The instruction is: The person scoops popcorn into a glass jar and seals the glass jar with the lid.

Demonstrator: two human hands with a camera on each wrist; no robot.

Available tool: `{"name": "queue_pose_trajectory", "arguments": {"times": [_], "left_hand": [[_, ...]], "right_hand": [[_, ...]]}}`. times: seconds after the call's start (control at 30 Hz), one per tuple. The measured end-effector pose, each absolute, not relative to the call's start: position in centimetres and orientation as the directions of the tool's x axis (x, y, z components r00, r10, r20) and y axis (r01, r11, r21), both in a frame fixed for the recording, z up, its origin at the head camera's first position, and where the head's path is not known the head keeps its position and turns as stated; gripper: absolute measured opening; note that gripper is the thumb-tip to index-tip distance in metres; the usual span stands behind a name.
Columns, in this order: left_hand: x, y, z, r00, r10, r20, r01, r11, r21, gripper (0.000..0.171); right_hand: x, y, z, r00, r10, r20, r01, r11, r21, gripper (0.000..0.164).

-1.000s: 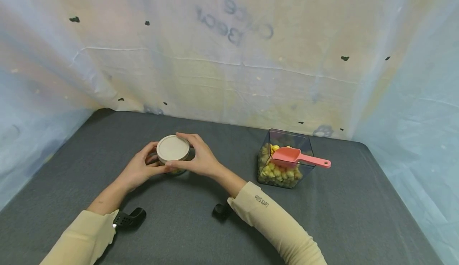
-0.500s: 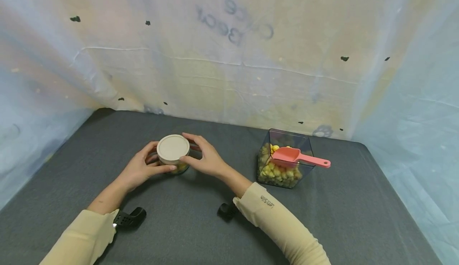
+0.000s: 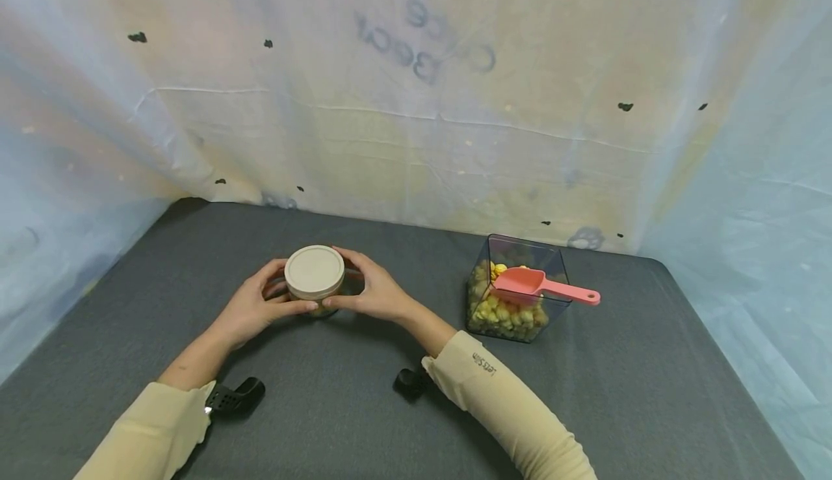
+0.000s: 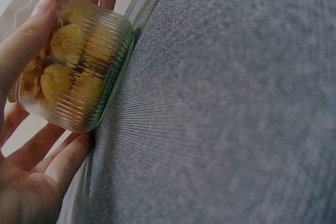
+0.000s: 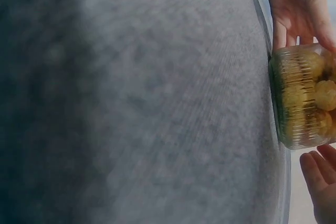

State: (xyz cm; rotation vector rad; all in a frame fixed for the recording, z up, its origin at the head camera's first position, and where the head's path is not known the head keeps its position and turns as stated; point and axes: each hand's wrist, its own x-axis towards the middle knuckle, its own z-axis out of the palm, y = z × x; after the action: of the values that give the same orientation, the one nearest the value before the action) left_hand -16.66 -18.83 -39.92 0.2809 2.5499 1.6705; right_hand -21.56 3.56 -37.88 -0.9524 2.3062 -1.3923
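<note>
A glass jar (image 4: 79, 66) with ribbed sides holds yellow popcorn and stands upright on the grey table. Its round cream lid (image 3: 315, 269) sits level on top in the head view. My left hand (image 3: 253, 303) grips the jar from the left, thumb across the front near the lid and fingers behind. From the other side my right hand (image 3: 373, 289) holds the jar, its thumb at the front close to the left thumb. Part of the jar is hidden by both hands. In the right wrist view the ribbed jar (image 5: 302, 98) shows between the hands.
To the right stands a clear square container (image 3: 503, 321) partly filled with popcorn. A pink scoop (image 3: 520, 280) lies across its top, its handle sticking out past the right rim. Pale sheeting (image 3: 416, 155) hangs behind the grey table (image 3: 325, 408).
My right hand has shifted from the lid's edge slightly right and down onto the jar's side. The left hand, container and scoop have stayed in place.
</note>
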Motion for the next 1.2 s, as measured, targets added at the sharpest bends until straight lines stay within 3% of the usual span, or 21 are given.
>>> {"name": "queue_pose_trajectory", "arguments": {"times": [0.3,0.6,0.97,1.2], "left_hand": [[-16.6,-18.8,-40.2,-0.981,0.188,0.045,0.118,0.400,0.909,0.077],[-16.5,-19.0,-40.6,-0.983,0.180,0.041,0.113,0.408,0.906,0.077],[-16.1,-19.1,-39.8,-0.981,0.192,-0.012,0.071,0.421,0.904,0.091],[-15.8,-18.3,-38.7,-0.986,0.138,0.092,0.147,0.477,0.866,0.094]], "right_hand": [[-21.8,3.0,-38.4,-0.740,-0.670,0.058,-0.355,0.316,-0.880,0.081],[-22.1,2.5,-38.8,-0.747,-0.664,-0.009,-0.239,0.281,-0.930,0.076],[-22.5,2.6,-38.6,-0.752,-0.657,-0.039,-0.233,0.321,-0.918,0.081],[-22.6,2.8,-38.5,-0.750,-0.659,-0.056,-0.224,0.332,-0.916,0.080]]}}
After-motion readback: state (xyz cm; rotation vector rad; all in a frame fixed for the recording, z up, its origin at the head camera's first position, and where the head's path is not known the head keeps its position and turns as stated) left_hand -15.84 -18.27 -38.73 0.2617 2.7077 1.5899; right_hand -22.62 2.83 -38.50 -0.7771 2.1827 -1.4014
